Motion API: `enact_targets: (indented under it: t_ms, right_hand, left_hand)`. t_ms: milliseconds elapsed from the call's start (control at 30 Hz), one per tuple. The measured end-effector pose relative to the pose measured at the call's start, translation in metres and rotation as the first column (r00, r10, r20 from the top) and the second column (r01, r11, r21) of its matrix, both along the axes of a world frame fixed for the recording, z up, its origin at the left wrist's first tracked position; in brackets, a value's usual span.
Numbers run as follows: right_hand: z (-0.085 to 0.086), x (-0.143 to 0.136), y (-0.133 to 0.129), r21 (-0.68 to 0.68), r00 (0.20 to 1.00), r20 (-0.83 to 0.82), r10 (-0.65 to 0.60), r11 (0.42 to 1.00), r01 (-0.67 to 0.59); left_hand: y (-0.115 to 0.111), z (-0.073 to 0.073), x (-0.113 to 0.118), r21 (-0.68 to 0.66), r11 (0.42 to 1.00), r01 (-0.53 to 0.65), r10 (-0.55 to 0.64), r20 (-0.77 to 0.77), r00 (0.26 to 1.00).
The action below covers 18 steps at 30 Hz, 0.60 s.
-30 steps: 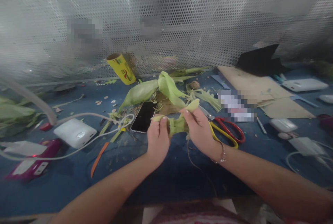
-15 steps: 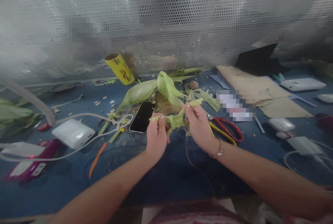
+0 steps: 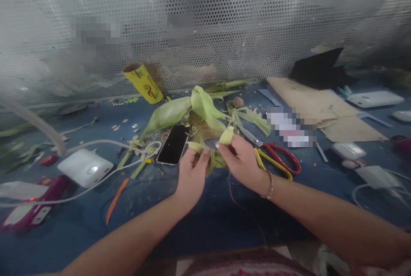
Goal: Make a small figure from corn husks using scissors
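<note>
Between my hands is a bundle of pale green corn husk strips (image 3: 217,160), knotted or wrapped at its middle. My left hand (image 3: 193,171) pinches one strip end between thumb and fingers. The other end is gripped by my right hand (image 3: 243,158), which wears a bracelet at the wrist. Behind them lie broad green husk leaves (image 3: 207,109) on a piece of cardboard. To the left of my left hand is a black-screened phone (image 3: 173,144). Scissors (image 3: 282,158) with red and yellow handles rest beside my right hand.
A yellow cardboard tube (image 3: 144,84) leans near the perforated metal panel (image 3: 224,23). White power bank (image 3: 85,167), cable and purple device (image 3: 35,207) lie at left. Brown paper sheets (image 3: 302,96) and a white earbud case (image 3: 348,150) are at right. Husk scraps litter the blue table (image 3: 144,233).
My hands have come closer together over the husk bundle, and the strip ends now curl up from my fingers. The view has shifted slightly.
</note>
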State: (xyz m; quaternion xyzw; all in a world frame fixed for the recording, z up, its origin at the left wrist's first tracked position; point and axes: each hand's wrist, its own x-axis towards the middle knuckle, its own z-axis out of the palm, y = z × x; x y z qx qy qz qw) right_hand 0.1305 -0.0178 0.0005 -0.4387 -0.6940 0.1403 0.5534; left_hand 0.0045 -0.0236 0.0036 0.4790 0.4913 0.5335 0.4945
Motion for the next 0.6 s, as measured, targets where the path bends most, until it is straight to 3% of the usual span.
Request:
enact_targets:
  t_ms: [100,233,467,600]
  right_hand:
    - [-0.001,-0.002,0.001,0.055,1.000,0.023,0.000,0.998,-0.001]
    - [-0.002,-0.005,0.001,0.034,0.999,-0.052,0.006,0.999,-0.004]
    - [0.003,-0.006,0.004,-0.189,0.949,-0.296,-0.108,0.981,0.052]
    - [0.005,-0.004,0.004,-0.271,0.898,-0.417,-0.139,0.962,0.023]
  left_hand:
    - [-0.004,-0.005,0.003,-0.040,0.999,-0.030,0.031,0.018,0.999]
    - [-0.006,-0.011,0.004,0.042,0.992,-0.123,0.123,-0.001,0.992]
    - [-0.001,-0.009,-0.002,0.207,0.974,-0.095,0.140,-0.217,0.966]
    - [0.001,-0.006,-0.002,0.239,0.969,-0.066,0.127,-0.251,0.960]
